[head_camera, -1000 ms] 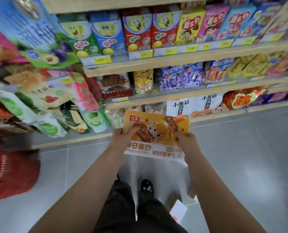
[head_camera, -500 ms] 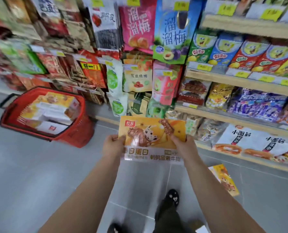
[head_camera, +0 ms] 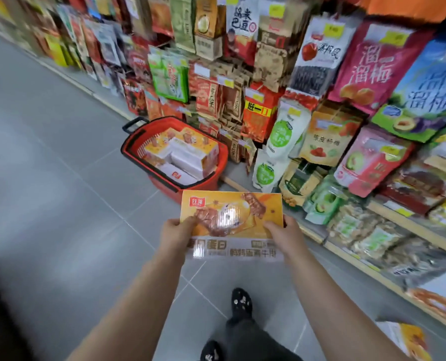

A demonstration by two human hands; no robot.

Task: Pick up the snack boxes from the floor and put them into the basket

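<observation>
I hold a flat yellow and white snack box (head_camera: 232, 220) out in front of me, level, at about waist height. My left hand (head_camera: 176, 234) grips its left edge and my right hand (head_camera: 281, 237) grips its right edge. A red basket (head_camera: 218, 169) stands on the grey floor just beyond the box, against the shelf foot. Several boxes of the same kind (head_camera: 188, 152) lie inside it. Another yellow snack box (head_camera: 405, 340) lies on the floor at the lower right, near the shelf.
Shelves and racks packed with hanging snack bags (head_camera: 320, 100) run along the right and far side. Open grey tiled floor (head_camera: 60, 178) spreads to the left. My dark shoes (head_camera: 240, 303) and trouser legs show below my arms.
The view has swung left along the aisle. The red basket now sits nearer and right ahead of the held box. Both hands keep the same grip.
</observation>
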